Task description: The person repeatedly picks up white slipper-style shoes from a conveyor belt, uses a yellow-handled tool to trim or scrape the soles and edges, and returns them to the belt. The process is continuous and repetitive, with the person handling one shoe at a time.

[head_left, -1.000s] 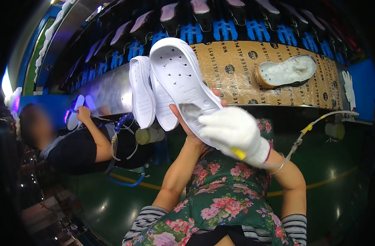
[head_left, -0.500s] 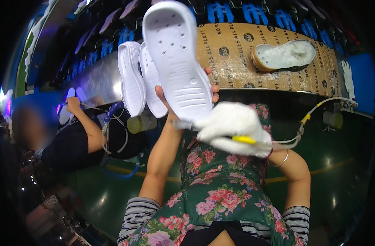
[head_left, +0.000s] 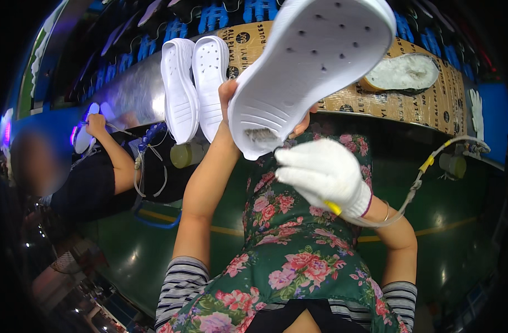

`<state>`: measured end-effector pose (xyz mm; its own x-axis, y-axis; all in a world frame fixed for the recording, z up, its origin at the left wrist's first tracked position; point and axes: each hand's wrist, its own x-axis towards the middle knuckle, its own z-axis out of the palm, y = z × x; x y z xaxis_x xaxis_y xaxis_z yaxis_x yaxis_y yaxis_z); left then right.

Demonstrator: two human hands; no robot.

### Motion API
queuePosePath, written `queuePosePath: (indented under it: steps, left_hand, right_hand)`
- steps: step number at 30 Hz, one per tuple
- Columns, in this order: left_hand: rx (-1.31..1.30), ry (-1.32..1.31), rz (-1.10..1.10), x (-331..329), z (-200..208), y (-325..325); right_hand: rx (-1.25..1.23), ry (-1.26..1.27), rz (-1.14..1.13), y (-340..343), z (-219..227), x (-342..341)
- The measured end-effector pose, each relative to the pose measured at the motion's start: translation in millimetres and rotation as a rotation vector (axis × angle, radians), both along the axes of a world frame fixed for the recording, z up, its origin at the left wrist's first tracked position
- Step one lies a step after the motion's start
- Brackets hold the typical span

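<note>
While my left hand is gripping the sole, my right hand is holding a brush at its heel

As I am looking down, the white sole is filling the view from the middle up toward one o'clock, its holed toe end pointing at one and its ridged heel at seven. It is tilting so that its inner face is showing to me. My bare left hand is closing around the heel half from behind: the thumb is pressing along the left edge, and fingertips are curling round the right edge, while the palm is hiding behind the sole. My right hand, in white knit, is pinching the brush with its fingers drawn together; the grip itself is mostly hiding, but grey, blurred bristles are lying over the heel. A yellow-banded tube is curving from my right wrist toward three o'clock.

At eleven o'clock, a thick white sole and a thinner white one are lying side by side on the metal bench. At two, a brown-edged sole with a whitish, smudged inside is resting on cardboard. Farther out, between two and three, a loose glove is lying near the bench's end. Toward nine, a yellowish tub is sitting beyond my left forearm, and past it a co-worker's hand is holding a pale sole. Blue clamps are lining the rack near twelve, and my flowered apron is spreading at six.
</note>
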<state>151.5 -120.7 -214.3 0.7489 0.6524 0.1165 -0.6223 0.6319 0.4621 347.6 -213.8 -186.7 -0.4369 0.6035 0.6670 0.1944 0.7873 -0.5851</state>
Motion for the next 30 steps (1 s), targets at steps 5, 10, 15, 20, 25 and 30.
queuePosePath:
  steps: [5,10,15,20,25,30]
  left_hand:
    - [-0.348,-0.243,-0.240,-12,-26,4]
    - [-0.052,-0.342,-0.294,-5,-24,17]
    - [0.073,0.015,-0.092,-8,-10,19]
    - [0.199,-0.206,-0.095,-7,-29,30]
    - [0.190,-0.289,-0.017,6,-32,31]
    - [0.146,-0.270,-0.006,3,-40,24]
  right_hand:
    - [-0.204,0.051,0.186,-14,7,-4]
    - [-0.164,0.079,-0.038,-6,11,-1]
    - [-0.215,-0.016,0.154,-17,6,-9]
    - [-0.409,0.160,0.005,-6,21,-5]
    - [-0.431,0.100,0.099,-15,18,-13]
    - [-0.312,0.075,-0.115,2,11,-14]
